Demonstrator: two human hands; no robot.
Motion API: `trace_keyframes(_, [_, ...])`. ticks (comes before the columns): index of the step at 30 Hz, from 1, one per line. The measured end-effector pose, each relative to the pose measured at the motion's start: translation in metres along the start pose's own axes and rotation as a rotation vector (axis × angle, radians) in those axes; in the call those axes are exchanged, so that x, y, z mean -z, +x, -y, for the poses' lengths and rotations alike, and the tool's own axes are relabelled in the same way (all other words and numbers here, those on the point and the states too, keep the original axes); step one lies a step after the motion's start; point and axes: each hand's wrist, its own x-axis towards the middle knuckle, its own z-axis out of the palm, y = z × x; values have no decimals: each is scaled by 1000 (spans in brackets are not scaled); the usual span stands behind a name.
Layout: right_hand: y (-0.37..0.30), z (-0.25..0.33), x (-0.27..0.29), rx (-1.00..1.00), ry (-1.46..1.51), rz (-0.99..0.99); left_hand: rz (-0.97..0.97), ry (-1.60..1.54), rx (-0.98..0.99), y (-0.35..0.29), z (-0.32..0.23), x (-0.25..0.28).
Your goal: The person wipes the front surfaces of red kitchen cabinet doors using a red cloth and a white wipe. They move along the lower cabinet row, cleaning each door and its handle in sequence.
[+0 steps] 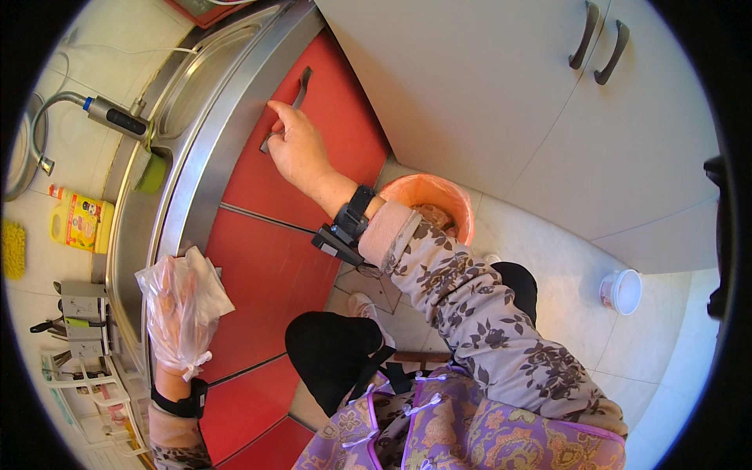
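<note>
Right hand point(296, 149) is at the dark handle point(287, 107) of the red cabinet door point(329, 133), fingers hooked on it; handle's long axis runs w/ the sink edge point(211, 149). Left hand point(176, 309), in plastic bag glove, fingers spread, holds nothing, further away.

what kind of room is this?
Most likely a home kitchen. A steel sink with a faucet sits in the counter above red cabinet doors, and a yellow detergent bottle stands nearby. The right hand is at a cabinet handle; the left hand wears a plastic bag.
</note>
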Motion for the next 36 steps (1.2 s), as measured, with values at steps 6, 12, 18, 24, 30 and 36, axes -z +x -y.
trace_keyframes(6, [-18, -15, -4, 11, 17, -53, 45, 33, -6, -2, -11, -10])
trace_keyframes(12, [-32, -4, -5, 19, 88, -36, 1, -2, -39, 9, -11, -7])
trace_keyframes(18, [-31, 27, -21, -36, 195, 10, 3, 10, -37, 26, 10, 3])
trace_keyframes(24, [-48, 29, -33, -59, 214, 72, -13, 36, -47, 22, 15, -9])
trace_keyframes(30, [-62, 28, -41, -81, 209, 120, 2, 61, -32, 17, 15, -17])
trace_keyframes(36, [-68, 27, -50, -76, 220, 139, -34, -20, -35, 17, 17, -22])
